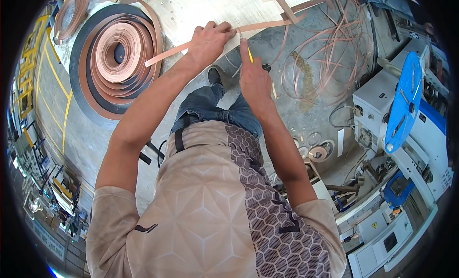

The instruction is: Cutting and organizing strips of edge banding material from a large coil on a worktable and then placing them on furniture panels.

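Note:
A long, flat brown strip [260,26] runs across the pale work table [191,10], passing beneath my left hand. My left hand [210,42] is closed over the strip near the table's edge, with its fingers bent and pressed together. Just right of it, my right hand [256,79] grips a slim yellow tool [250,54], its index finger stretched along it toward the strip. The tool's tip is hidden by that finger, so I cannot tell its kind.
A large coil of brown banding [114,53] lies on a dark round disc at the left. Tangled thin offcuts [330,62] cover the floor at the right. Beyond them stands a machine [375,105] with a blue reel [404,103]. Small rolls [318,153] sit nearby.

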`<state>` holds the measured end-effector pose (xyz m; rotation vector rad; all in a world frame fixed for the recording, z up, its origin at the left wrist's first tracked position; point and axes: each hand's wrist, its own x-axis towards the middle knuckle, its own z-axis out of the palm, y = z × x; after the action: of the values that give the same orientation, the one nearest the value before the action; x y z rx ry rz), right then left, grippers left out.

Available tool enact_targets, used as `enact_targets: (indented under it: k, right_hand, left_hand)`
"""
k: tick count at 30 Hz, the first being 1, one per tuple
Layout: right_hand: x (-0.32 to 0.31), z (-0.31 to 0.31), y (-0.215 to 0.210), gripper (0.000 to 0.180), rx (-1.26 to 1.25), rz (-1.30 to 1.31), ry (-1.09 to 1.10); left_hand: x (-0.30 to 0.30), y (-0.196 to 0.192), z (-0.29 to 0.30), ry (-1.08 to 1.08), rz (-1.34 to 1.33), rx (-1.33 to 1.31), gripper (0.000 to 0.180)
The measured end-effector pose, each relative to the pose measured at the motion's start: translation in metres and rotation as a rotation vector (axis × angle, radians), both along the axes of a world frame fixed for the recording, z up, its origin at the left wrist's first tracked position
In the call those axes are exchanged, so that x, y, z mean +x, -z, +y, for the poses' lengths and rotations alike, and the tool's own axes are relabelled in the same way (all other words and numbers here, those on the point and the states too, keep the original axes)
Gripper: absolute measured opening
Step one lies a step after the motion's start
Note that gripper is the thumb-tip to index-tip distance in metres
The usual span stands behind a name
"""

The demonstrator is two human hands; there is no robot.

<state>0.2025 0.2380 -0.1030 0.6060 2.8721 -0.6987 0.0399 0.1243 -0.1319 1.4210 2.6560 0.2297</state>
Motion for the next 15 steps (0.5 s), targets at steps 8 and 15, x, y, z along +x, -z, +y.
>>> enact_targets:
  k: [8,15]
  right_hand:
    - [0.022,0.006,-0.025,0.068,0.0,-0.032,-0.036]
    - [0.107,0.017,-0.068,0.057,-0.266,0.109,0.446]
  left_hand:
    - [-0.005,0.004,-0.003,0.054,-0.057,0.051,0.043]
    - [0.006,-0.006,-0.034,0.112,-0.152,0.292,0.054]
